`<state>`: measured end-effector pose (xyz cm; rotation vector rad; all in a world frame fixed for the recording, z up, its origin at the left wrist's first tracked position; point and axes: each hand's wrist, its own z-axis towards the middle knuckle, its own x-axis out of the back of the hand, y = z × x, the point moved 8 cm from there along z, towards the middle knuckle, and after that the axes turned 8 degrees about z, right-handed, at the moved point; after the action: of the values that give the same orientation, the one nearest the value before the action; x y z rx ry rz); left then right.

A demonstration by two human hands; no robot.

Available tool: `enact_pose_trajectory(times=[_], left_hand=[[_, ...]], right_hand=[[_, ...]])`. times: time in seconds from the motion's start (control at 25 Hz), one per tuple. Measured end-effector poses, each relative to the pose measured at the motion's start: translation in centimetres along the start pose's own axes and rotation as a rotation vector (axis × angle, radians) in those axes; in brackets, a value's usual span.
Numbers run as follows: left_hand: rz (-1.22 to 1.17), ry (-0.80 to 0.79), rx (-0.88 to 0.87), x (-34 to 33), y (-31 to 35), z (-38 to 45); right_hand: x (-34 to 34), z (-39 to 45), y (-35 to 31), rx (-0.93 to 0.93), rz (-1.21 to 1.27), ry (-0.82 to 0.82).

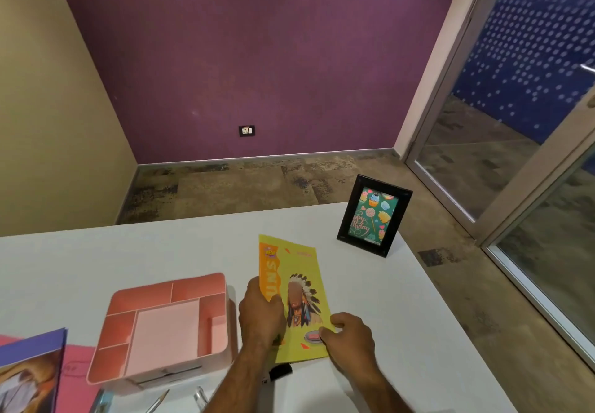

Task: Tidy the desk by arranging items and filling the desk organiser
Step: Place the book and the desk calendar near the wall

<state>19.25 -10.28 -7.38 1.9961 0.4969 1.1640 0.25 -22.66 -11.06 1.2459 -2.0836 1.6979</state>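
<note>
A yellow notebook point(297, 287) with a feathered-headdress picture lies on the white desk point(402, 316), slightly tilted. My left hand point(260, 312) grips its left edge, fingers curled over the cover. My right hand point(349, 335) pinches its near right corner. Just left of the notebook stands a pink desk organiser point(212, 348) with several compartments, all of which look empty. A black marker point(280, 372) lies under my left wrist, partly hidden.
A black photo frame point(346, 219) with a birthday card stands at the desk's far right. A purple-edged book point(32, 370) on pink paper point(79, 377) lies at the near left. Pens point(157, 401) lie by the near edge. The desk's right edge drops to the floor.
</note>
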Motion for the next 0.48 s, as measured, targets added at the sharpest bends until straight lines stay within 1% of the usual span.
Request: enact_pose_trajectory(times=[0.08, 0.16, 0.24, 0.28, 0.36, 0.4, 0.48], left_hand=[[0.017, -0.029, -0.051, 0.7, 1.2, -1.1], [-0.014, -0.047, -0.094, 1.6, 2.2, -2.6], [-0.066, -0.062, -0.111, 2.2, 2.4, -3.7], [-0.089, -0.069, -0.124, 2.5, 2.2, -4.3], [-0.129, -0.089, -0.137, 3.4, 1.6, -5.7], [-0.155, -0.085, -0.138, 4.1, 1.2, -6.5], [-0.216, -0.062, -0.125, 5.6, 0.1, -8.3]], right_hand=[[0.1, -0.6, 0.0, 0.003, 0.105, -0.043], [0.7, -1.5, -0.1, 0.020, 0.204, -0.073], [1.8, -2.6, 0.6, 0.039, 0.223, -0.034], [2.6, -3.3, 1.1, 0.052, 0.187, 0.007], [4.2, -5.1, 2.1, 0.088, 0.041, 0.092], [4.9, -6.3, 2.5, 0.095, -0.043, 0.113], [5.6, -8.8, 3.9, 0.056, -0.186, 0.093]])
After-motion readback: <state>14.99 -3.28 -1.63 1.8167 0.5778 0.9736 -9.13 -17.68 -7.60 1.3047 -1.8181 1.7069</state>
